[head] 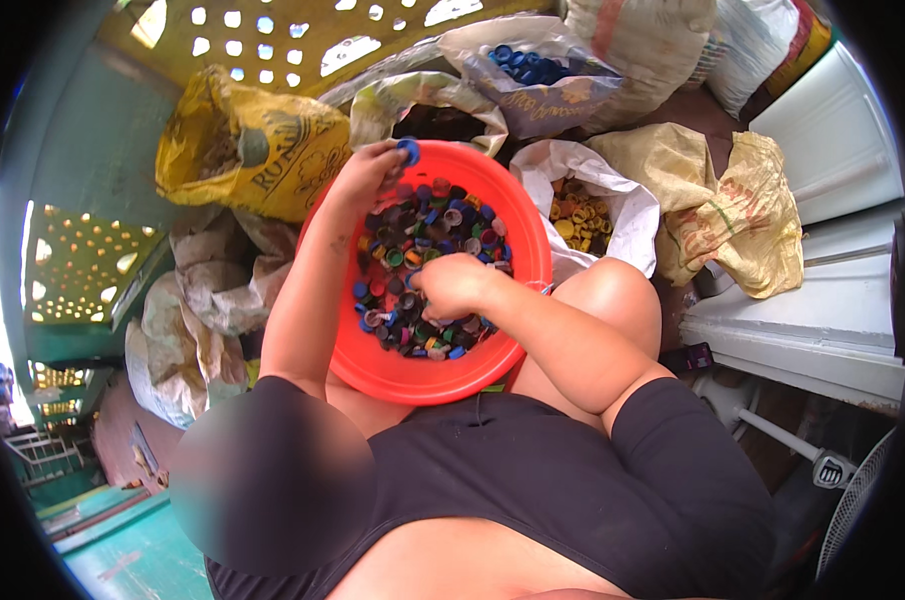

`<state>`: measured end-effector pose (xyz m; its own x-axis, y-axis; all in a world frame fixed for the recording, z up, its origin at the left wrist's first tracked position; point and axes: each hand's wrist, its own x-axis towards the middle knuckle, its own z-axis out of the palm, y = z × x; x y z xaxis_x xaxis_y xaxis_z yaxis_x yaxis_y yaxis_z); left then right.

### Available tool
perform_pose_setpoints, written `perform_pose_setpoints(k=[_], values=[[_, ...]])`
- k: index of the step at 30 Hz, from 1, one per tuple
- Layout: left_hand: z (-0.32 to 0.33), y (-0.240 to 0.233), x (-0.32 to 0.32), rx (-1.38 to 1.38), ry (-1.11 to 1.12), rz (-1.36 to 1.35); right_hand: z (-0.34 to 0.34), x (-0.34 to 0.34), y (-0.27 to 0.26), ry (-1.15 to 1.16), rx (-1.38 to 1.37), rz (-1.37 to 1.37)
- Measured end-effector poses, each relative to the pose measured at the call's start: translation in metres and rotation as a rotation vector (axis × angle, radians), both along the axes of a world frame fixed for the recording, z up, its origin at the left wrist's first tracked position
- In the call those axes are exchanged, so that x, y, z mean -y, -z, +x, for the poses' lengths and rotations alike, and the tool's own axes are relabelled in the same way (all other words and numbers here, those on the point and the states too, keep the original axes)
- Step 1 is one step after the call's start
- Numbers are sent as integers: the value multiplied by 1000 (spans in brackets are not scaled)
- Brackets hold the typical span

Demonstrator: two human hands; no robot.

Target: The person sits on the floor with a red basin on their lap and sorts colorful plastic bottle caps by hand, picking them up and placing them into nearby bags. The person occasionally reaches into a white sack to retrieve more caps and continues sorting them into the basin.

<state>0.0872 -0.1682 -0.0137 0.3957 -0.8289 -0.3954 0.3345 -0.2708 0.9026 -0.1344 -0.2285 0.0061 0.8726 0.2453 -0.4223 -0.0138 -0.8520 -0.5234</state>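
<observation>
A round red plastic basin [430, 382] rests on my lap, holding many mixed-colour plastic bottle caps [407, 255]. At the basin's far left rim, my left hand [374, 172] pinches a blue bottle cap [407, 151]. Over the middle of the caps is my right hand [452, 286], fingers pointing down and left. A blue cap lies at its fingertips; whether it is gripped I cannot tell. Just beyond the basin stands a sack of blue caps [531, 67]. To the right, a white sack [632, 195] holds yellow and orange caps [578, 217].
A yellow printed sack [287, 157] stands at left, beside an open sack with dark contents [370, 97]. Crumpled sacks [231, 277] lie at lower left. A tan woven sack [745, 217] sits at right by a white cabinet [812, 300]. A fan [857, 495] is at lower right.
</observation>
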Motion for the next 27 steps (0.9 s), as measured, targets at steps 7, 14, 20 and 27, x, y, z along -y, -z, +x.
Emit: perform_pose_setpoints(k=[7, 14, 20, 27], values=[[18, -20, 180, 94, -151, -17, 8, 7, -6, -3, -22, 53], [32, 5, 271, 255, -299, 127, 6, 7, 17, 27, 103, 167], [25, -13, 277, 251, -343, -83, 13, 17, 11, 47, 53, 176], [35, -53, 101, 607, 228, 59, 14, 14, 1, -31, -56, 138]])
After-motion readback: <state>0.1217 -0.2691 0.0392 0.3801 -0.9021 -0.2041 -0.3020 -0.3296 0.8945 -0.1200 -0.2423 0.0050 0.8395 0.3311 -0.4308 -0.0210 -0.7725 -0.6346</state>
